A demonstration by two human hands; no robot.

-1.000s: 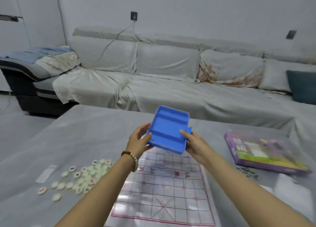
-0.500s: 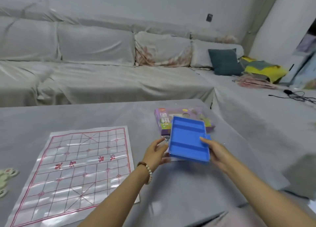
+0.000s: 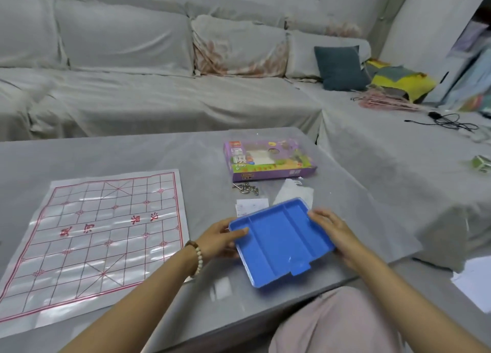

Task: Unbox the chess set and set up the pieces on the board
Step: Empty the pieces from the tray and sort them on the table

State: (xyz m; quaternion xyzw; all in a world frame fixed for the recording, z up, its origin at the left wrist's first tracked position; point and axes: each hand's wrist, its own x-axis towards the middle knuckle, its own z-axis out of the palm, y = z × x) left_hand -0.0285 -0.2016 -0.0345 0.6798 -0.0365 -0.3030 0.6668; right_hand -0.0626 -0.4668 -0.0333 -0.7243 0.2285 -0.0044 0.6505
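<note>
An empty blue plastic tray (image 3: 279, 241) with long compartments is low over the table's right side, held flat between both hands. My left hand (image 3: 221, 237) grips its left edge, thumb over the rim. My right hand (image 3: 332, 229) grips its right edge. The chess board sheet (image 3: 90, 235), shiny plastic with red lines and characters, lies spread on the table to the left. The purple chess set box (image 3: 268, 160) lies beyond the tray. No chess pieces are in view.
A metal ring puzzle (image 3: 245, 188), a white paper slip (image 3: 251, 205) and a clear plastic bag (image 3: 293, 193) lie between box and tray. The grey table (image 3: 132, 153) ends just right of the tray. A covered sofa (image 3: 159, 92) runs behind.
My view swung right, so the pile of pieces left the frame. Both hands carried the blue tray from above the board to the table's right side and lowered it flat.
</note>
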